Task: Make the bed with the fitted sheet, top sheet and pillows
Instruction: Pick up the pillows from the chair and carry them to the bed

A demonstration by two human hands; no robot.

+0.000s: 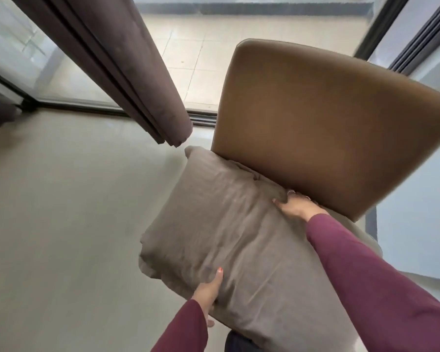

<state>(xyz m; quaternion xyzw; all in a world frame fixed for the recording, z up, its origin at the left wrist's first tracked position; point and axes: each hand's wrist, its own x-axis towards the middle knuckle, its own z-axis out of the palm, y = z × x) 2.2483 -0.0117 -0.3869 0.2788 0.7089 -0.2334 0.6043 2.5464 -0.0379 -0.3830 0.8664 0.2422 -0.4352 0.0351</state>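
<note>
Pillow: the grey-brown pillow (229,224) lies across the seat of the brown chair (323,123), its far long edge against the foot of the chair back and its near-left corner hanging out past the seat's left edge.
My left hand: my left hand (208,290) grips the pillow's near edge, thumb laid on top and the fingers tucked underneath where I cannot see them.
My right hand: my right hand (296,205) is at the far edge, right where the pillow meets the chair back; the thumb presses into the fabric and the fingers curl down behind it, so I judge it has hold.
Under the pillow: more of the same grey cloth shows at the seat's right edge, perhaps a second pillow; I cannot tell.
Bed and sheets: none in view, so I cannot say whether the fitted sheet or top sheet is on.
Stage: I judge this to be the pillow step, with the pillow in both hands at the chair and not yet on the bed.
Left to do: carry it to the bed and set it at the head, then deal with any other pillow.
Surroundings: a dark curtain (127,72) hangs beside the chair's left, with glass doors behind it.
</note>
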